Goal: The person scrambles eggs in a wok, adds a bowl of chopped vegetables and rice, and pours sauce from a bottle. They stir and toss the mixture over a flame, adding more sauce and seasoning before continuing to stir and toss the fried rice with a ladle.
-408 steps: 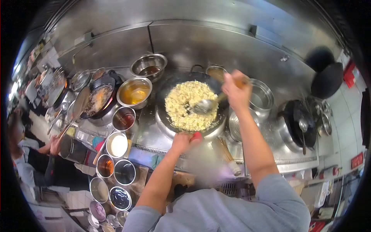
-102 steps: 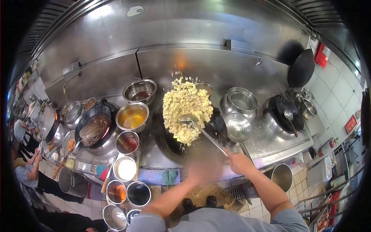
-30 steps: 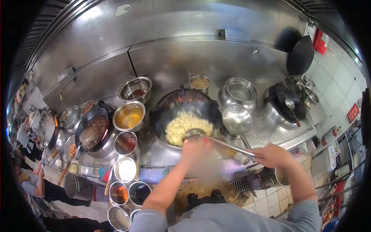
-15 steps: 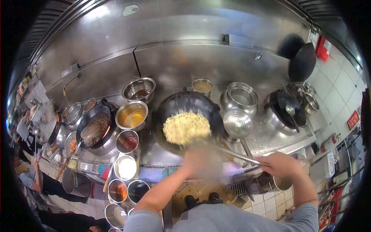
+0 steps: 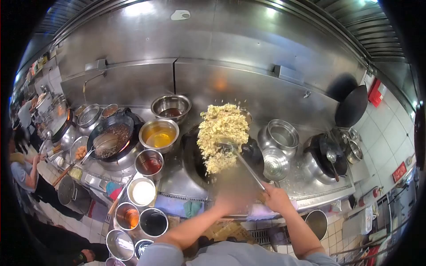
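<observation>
My left hand (image 5: 228, 199) is at the near edge of the black wok (image 5: 190, 148), closed on it; a blurred patch covers part of the fingers. A mass of fried rice (image 5: 222, 126), yellow and pale, is in the air above the wok, with loose grains scattering from its edges. My right hand (image 5: 277, 198) is wrapped round the long metal handle of a ladle (image 5: 250, 170). The ladle's head reaches into the lower part of the rice. The wok's near side is mostly hidden behind the rice and the blur.
Left of the wok stand a steel bowl of yellow oil (image 5: 159, 135) and a pot of red sauce (image 5: 149, 164). A perforated strainer (image 5: 276, 164) and a steel pot (image 5: 282, 137) are at its right. Another wok (image 5: 111, 137) sits further left. A co-worker (image 5: 26, 170) stands at far left.
The rice has risen out of the wok and spread upward. My right hand and the ladle have moved left, bringing the ladle's head into the rice. The view has shifted.
</observation>
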### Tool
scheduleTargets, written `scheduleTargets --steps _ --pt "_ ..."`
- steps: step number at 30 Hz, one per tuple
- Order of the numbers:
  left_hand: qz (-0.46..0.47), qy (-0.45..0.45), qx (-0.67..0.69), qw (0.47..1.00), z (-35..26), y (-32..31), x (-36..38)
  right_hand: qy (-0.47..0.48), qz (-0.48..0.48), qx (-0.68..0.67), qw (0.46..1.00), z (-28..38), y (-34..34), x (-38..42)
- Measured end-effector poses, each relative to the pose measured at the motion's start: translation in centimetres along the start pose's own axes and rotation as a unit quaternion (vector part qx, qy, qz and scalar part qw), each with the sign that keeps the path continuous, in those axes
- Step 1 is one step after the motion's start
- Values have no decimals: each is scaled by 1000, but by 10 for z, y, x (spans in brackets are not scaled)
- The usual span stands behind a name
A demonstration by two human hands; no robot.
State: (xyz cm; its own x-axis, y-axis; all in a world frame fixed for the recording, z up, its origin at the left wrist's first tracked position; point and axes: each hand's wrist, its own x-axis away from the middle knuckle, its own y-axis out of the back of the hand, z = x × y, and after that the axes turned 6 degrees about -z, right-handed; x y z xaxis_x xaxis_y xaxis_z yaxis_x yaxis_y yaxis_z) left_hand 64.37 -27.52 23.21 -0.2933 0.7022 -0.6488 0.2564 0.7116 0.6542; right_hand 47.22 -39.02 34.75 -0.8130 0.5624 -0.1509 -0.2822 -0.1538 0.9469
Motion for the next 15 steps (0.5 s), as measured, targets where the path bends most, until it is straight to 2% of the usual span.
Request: scheduleTargets --steps 1,2,3,4,5,7,8,9,10,11,13,15 --pt "47 13 6 999 0 16 -17 -2 9 -3 1000 -11 -10 2" --pt "78 2 -13 997 0 38 -40 -113 103 -272 950 -15 -13 1" --pt "89 36 -1 995 20 24 -40 -209 182 -514 812 -17 -11 -6" --pt "83 73 -15 994 23 23 -39 -248 223 -714 616 -11 1 -9" --pt "75 107 -31 991 26 21 -42 -244 221 -715 616 -4 8 -23" --pt "77 119 -34 989 29 15 -41 -85 -28 -654 751 17 18 -53" --pt "77 136 -37 987 29 12 -40 32 -176 -464 868 22 18 -75" --pt "80 136 -39 987 27 15 -41 146 -307 -234 911 22 11 -102" --pt "115 135 -24 984 24 25 -47 84 -328 -426 839 11 -17 -142" --pt "148 134 -10 980 20 35 -56 22 -331 -600 728 5 -37 -181" --pt "156 155 -10 976 9 50 -69 20 -262 -713 650 15 -14 -240" --pt "174 180 -8 968 -3 54 -69 -19 -235 -700 674 30 28 -288"
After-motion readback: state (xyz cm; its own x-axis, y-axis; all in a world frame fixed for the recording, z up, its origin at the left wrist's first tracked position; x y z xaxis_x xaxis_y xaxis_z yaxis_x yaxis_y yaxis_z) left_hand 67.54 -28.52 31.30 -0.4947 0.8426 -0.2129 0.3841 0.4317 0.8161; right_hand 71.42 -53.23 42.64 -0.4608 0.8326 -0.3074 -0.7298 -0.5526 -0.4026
